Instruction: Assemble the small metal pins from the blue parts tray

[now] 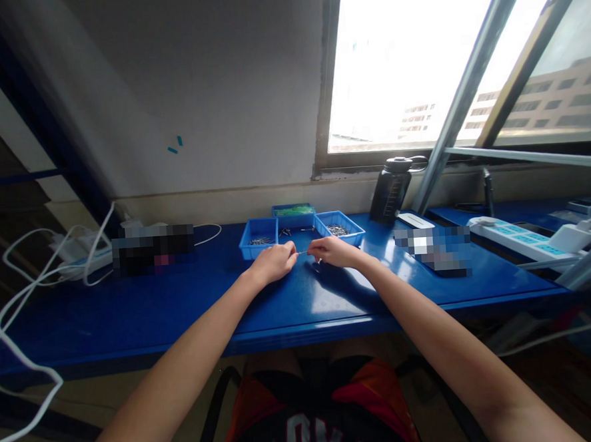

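Head view, the only one supplied. Both hands are over the near part of a blue worktable (181,315), just in front of a group of blue plastic bins. The left hand (275,262) is grasping: thumb and forefinger are pinched together at the left end of a thin metal piece (302,252). The right hand (331,249) has its fingertips brought together at the opposite end and appears to be grasping the same piece; the exact contact is too small to confirm. The type of piece cannot be established at this scale.

Governing relation: the piece lies in the gap between the two hands, to the right of the left hand and to the left of the right. Its long axis runs crosswise, roughly parallel to the table's front edge. Neither hand is clearly nearer; each is at one end.

The left bin (250,253) stands just beyond the left hand and contains loose small metal parts (260,241). The right bin (355,235) stands just beyond the right hand and holds a fuller heap of metal parts (337,230). Some dark small parts lie between these two bins. Behind them, a rear bin holds green items (293,210). A dark bottle (390,194) stands farther right, near the window, well apart from the hands.
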Demonstrator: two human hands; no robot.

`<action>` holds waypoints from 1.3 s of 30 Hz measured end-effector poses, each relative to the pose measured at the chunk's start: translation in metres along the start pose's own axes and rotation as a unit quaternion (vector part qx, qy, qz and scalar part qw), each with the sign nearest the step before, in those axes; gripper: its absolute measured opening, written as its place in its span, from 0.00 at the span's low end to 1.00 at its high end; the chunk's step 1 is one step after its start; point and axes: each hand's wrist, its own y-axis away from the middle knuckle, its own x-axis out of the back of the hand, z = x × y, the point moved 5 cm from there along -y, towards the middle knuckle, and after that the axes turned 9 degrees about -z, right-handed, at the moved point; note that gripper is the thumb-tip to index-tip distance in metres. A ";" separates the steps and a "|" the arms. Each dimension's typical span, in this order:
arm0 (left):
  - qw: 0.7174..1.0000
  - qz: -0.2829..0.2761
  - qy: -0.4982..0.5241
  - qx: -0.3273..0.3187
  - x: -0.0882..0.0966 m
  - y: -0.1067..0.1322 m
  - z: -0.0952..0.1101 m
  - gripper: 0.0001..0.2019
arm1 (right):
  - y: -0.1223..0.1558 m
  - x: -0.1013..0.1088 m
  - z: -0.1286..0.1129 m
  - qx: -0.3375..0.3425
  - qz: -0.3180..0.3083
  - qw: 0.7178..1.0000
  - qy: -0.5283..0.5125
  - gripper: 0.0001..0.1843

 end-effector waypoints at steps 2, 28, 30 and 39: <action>1.000 -0.002 -0.002 0.004 -0.001 0.000 0.000 0.14 | 0.000 0.000 0.000 -0.003 0.001 1.000 -0.006 0.13; 0.979 0.094 0.129 -0.126 0.015 0.003 0.015 0.10 | 0.000 -0.009 -0.015 0.035 -0.013 0.999 -0.002 0.15; 0.983 0.088 0.122 -0.107 0.014 0.003 0.014 0.09 | 0.000 -0.007 -0.014 0.031 -0.008 0.999 0.004 0.14; 0.998 0.029 0.016 -0.056 0.003 0.000 0.006 0.11 | 0.003 -0.002 -0.014 0.022 -0.010 0.999 -0.022 0.17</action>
